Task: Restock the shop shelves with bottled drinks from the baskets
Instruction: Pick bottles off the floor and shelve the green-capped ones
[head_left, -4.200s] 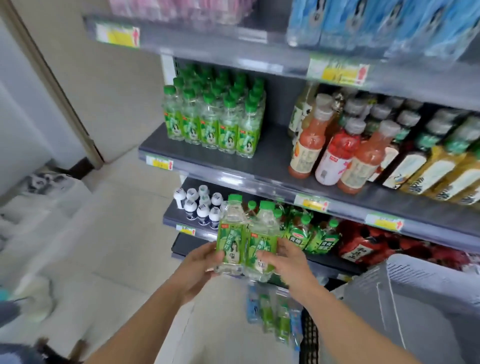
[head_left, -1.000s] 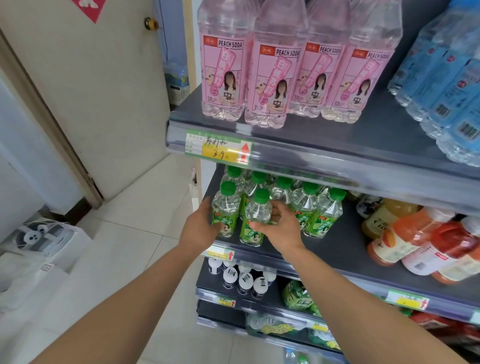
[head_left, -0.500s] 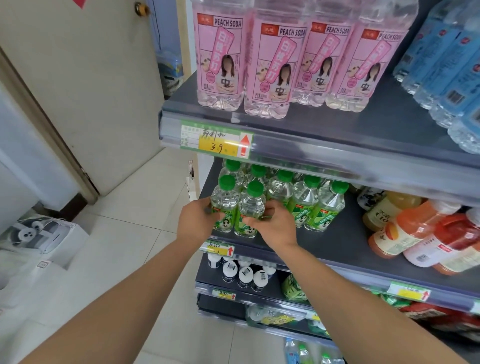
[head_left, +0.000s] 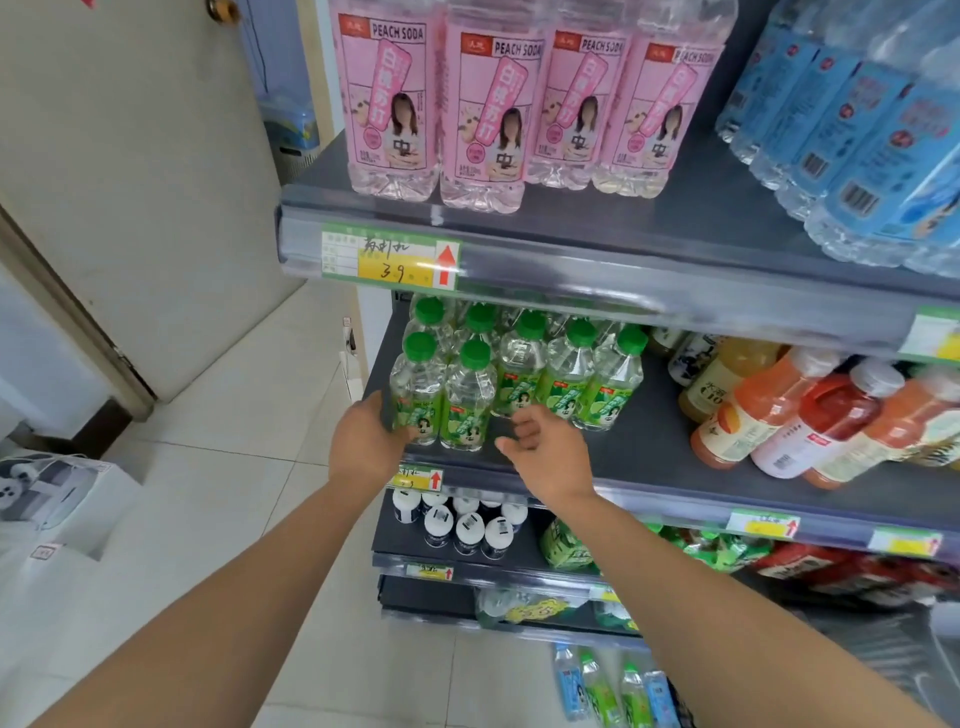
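Two green-capped lime soda bottles stand at the front left of the middle grey shelf (head_left: 654, 462), ahead of a row of the same drink (head_left: 566, 374). My left hand (head_left: 363, 439) grips the lower left side of the left bottle (head_left: 420, 382); its fingers are hidden behind the bottle. The right bottle (head_left: 470, 397) stands free beside it. My right hand (head_left: 545, 449) hovers just right of that bottle, fingers loosely curled, holding nothing.
Pink peach soda bottles (head_left: 483, 109) and blue-labelled bottles (head_left: 857, 135) fill the shelf above. Orange and red juice bottles (head_left: 789, 415) lie to the right. White-capped bottles (head_left: 467, 525) stand on the shelf below. More bottles (head_left: 608, 686) lie low by the floor.
Both hands carried two green bottles from low down up onto the middle shelf. My right hand has since let go of its bottle and drawn back to the right.
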